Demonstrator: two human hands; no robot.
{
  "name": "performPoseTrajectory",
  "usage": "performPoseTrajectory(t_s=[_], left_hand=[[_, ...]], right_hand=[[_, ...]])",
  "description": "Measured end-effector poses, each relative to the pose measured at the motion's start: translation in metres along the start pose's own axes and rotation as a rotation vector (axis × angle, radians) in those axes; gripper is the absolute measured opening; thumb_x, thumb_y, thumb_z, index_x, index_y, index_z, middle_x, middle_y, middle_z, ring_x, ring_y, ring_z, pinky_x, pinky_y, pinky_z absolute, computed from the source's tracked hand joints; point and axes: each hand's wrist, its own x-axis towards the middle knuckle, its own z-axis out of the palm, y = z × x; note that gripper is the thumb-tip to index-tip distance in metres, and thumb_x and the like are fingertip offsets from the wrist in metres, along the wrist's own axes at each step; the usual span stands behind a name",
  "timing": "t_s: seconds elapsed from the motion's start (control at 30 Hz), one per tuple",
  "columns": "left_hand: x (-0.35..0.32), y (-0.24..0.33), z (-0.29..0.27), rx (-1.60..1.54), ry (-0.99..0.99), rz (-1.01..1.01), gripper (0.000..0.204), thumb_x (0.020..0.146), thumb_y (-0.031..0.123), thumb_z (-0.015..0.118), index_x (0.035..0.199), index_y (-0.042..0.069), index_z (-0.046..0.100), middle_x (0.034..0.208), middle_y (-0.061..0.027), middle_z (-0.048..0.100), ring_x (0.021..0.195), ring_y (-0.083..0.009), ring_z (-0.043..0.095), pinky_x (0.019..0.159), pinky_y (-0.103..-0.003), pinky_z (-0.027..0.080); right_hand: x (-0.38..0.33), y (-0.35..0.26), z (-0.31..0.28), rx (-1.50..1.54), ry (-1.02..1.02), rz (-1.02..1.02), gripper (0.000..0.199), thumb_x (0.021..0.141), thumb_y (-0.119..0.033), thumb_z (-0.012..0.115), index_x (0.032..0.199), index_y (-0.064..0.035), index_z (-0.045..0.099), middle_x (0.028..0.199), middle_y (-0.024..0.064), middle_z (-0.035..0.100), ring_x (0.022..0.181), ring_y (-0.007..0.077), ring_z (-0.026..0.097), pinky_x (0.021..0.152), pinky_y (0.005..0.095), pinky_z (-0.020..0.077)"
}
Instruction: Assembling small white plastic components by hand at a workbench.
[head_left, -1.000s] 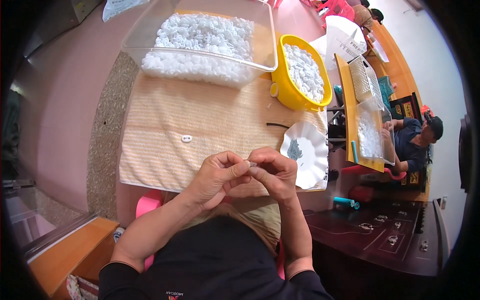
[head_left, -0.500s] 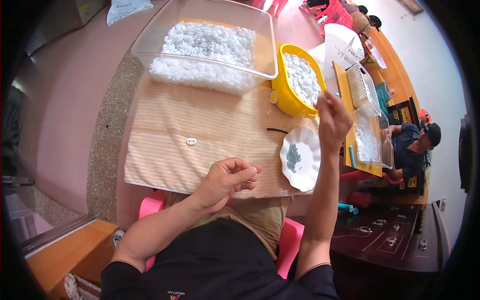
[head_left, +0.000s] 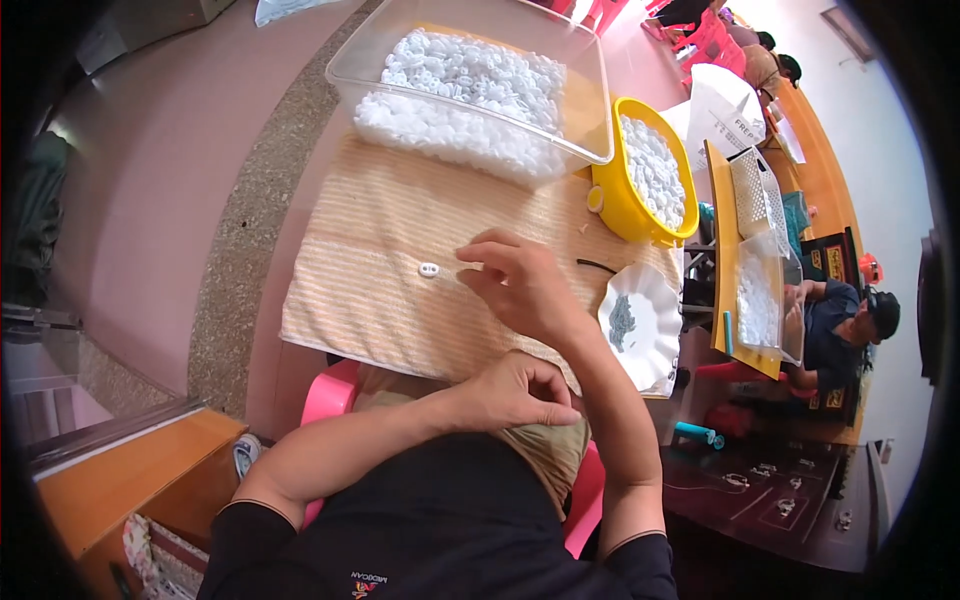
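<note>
On the striped towel (head_left: 360, 225) lies a small white oval plastic piece (head_left: 429, 269) with dark holes. My right hand (head_left: 525, 285) hovers just right of it, fingers curved and apart, nothing visible between them. Nearer my body, above my lap at the towel's front edge, my left hand (head_left: 515, 390) is closed, its fingers curled towards the thumb. Whatever it may hold is hidden. To the right sits a white scalloped dish (head_left: 655, 335) with a small heap of grey-green bits (head_left: 622, 322).
A large clear tub (head_left: 590, 150) of white pieces stands at the back. Beside it is a yellow basin (head_left: 612, 190) with similar pieces. A thin black strip (head_left: 597, 265) lies by the dish. Another person (head_left: 835, 320) sits at a table on the right.
My right hand has come from beside the yellow basin leftward and down to near the white oval piece, its fingers spreading. My left hand has shifted right and closer to my body. The view has shifted.
</note>
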Motion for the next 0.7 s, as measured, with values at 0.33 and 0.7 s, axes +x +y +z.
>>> performPoseTrajectory(t_s=[0.33, 0.7], left_hand=[[-0.005, 0.013, 0.001, 0.111, -0.175, -0.065, 0.013, 0.081, 0.010, 0.073, 0.082, 0.000, 0.066, 0.094, -0.0085, 0.068, 0.091, -0.0131, 0.063, 0.084, -0.028, 0.050], [-0.003, 0.020, -0.003, -0.053, 0.064, -0.053, 0.011, 0.081, 0.011, 0.072, 0.080, 0.001, 0.067, 0.076, -0.0011, 0.066, 0.070, -0.0060, 0.059, 0.063, -0.020, 0.047]], right_hand=[[0.020, 0.004, 0.037, -0.264, -0.180, 0.059, 0.021, 0.084, -0.020, 0.060, 0.097, -0.0043, 0.066, 0.094, 0.0137, 0.062, 0.083, 0.0341, 0.061, 0.072, 0.0413, 0.0494], [-0.040, 0.021, 0.006, 0.235, 0.184, 0.297, 0.014, 0.083, -0.006, 0.068, 0.095, 0.0007, 0.065, 0.074, 0.0023, 0.063, 0.067, 0.0045, 0.054, 0.059, 0.0216, 0.0456]])
